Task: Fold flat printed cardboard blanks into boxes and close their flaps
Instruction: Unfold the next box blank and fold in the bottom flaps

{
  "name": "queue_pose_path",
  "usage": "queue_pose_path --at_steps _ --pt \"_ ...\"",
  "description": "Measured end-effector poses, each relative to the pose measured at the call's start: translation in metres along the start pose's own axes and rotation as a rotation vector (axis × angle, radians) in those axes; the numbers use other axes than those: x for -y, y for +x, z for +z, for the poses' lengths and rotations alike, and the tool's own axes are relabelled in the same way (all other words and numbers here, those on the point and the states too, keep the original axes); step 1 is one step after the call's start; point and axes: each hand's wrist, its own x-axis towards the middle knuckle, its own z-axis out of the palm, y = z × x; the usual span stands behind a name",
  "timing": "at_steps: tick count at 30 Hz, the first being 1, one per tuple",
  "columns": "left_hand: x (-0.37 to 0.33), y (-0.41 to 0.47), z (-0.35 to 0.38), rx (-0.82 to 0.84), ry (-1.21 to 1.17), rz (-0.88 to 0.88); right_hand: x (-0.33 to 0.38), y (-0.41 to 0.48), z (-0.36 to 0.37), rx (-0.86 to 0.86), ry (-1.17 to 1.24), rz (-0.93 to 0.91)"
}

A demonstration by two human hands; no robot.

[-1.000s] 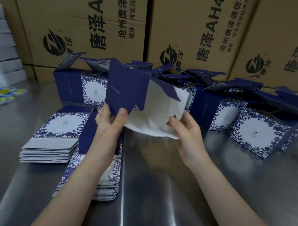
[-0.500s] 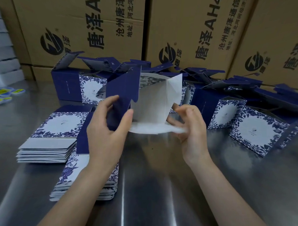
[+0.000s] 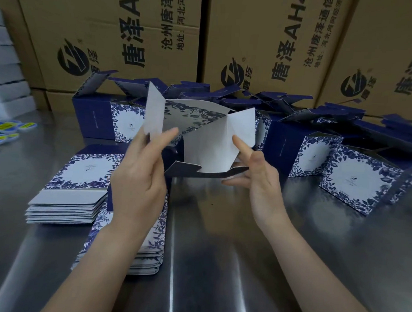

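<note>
**Operator:** As I look down through the head camera, I have the partly folded navy-and-white printed cardboard box (image 3: 200,151) held up above the brushed steel table (image 3: 220,261), directly between my two hands.

**Colleague:** How does each hand hold it?

**Operator:** My left hand (image 3: 138,179) grips its left side, with the thumb in front and the fingers behind a white flap that stands upright. My right hand (image 3: 258,181) is at the box's right side. The index finger lies straight up against the white inner panel. The other fingers reach under the dark bottom flap, so that flap's edge is pinched between them.

**Colleague:** And what lies around it?

**Operator:** On the left side of the table there are two piles of blanks. A stack of flat floral-printed blanks (image 3: 71,174) sits left of my left forearm. A nearer stack of the same blanks (image 3: 147,263) lies under that forearm.

Far of the hands stands a row of folded navy floral boxes (image 3: 96,119) with their top flaps open. More folded boxes (image 3: 356,182) sit to the right.

Behind them rise big brown corrugated cartons (image 3: 111,35) with black print. Small blue-and-yellow stickers (image 3: 5,127) lie at the far left edge, below some stacked white foam blocks (image 3: 9,88).
</note>
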Motion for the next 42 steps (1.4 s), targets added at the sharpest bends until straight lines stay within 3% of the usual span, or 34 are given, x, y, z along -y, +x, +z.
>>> queue_pose_path --at_steps 6,12,16,20,28,35,42 --pt "-0.013 -0.005 0.002 0.008 -0.142 -0.053 -0.002 -0.002 0.004 -0.318 0.039 -0.024" --pt "-0.019 -0.009 0.012 -0.016 -0.055 0.018 0.0 -0.001 0.006 -0.454 0.007 -0.034" --pt "-0.017 -0.01 0.016 -0.097 -0.013 0.092 0.0 -0.001 0.007 -0.46 -0.034 -0.074" --pt "-0.015 -0.01 0.017 -0.163 0.001 0.129 0.0 -0.004 0.009 -0.378 -0.171 -0.264" --pt "-0.018 -0.012 0.02 -0.191 0.036 0.193 -0.001 -0.001 0.003 -0.38 -0.379 -0.449" --pt "-0.024 -0.014 0.023 -0.117 -0.053 0.197 0.002 0.0 0.001 -0.33 -0.067 -0.341" --pt "-0.022 -0.011 0.02 -0.01 -0.09 0.169 0.0 0.002 0.0 -0.279 -0.157 -0.385"
